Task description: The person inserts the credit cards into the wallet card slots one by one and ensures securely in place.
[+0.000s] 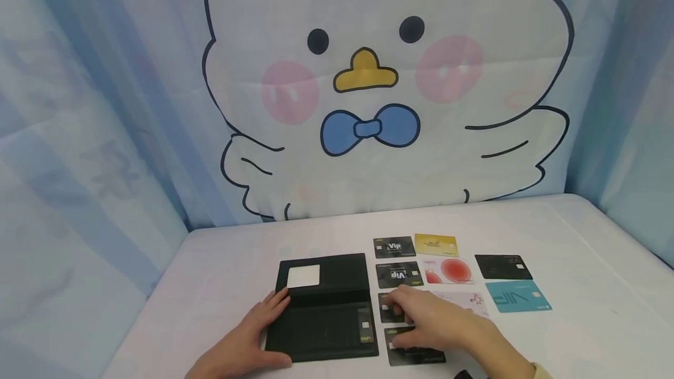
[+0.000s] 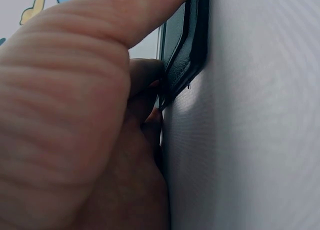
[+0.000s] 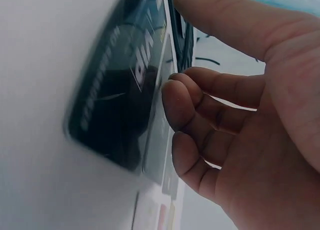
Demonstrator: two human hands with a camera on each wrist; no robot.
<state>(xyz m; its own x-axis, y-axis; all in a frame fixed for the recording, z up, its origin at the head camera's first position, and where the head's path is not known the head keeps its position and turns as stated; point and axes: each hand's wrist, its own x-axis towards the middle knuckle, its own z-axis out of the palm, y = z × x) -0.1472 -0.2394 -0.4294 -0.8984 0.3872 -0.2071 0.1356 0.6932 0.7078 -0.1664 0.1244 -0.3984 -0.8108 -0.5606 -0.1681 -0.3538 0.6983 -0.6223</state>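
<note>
A black bifold wallet (image 1: pixel 310 326) lies spread open on the white table. My left hand (image 1: pixel 244 335) rests at its left side, fingers extended along the edge and thumb near the lower left corner. In the left wrist view, the wallet's dark corner (image 2: pixel 185 60) shows beyond the thumb. A dark card (image 1: pixel 365 326) sits upright at the wallet's right end. Right of the wallet, my right hand (image 1: pixel 439 317) hovers over two black cards, fingers loosely bent, thumb over the lowest card (image 1: pixel 416 357). In the right wrist view, that black card (image 3: pixel 112 100) lies beside the fingertips.
Two black Vip cards (image 1: pixel 399 274) lie farther back, alongside a gold card (image 1: pixel 436 244), a red-circle card (image 1: pixel 450 271) and a pale flowered card (image 1: pixel 474 303). Farther right are a black card (image 1: pixel 502 266) and a teal card (image 1: pixel 518 296). A cartoon curtain (image 1: pixel 368 180) hangs behind.
</note>
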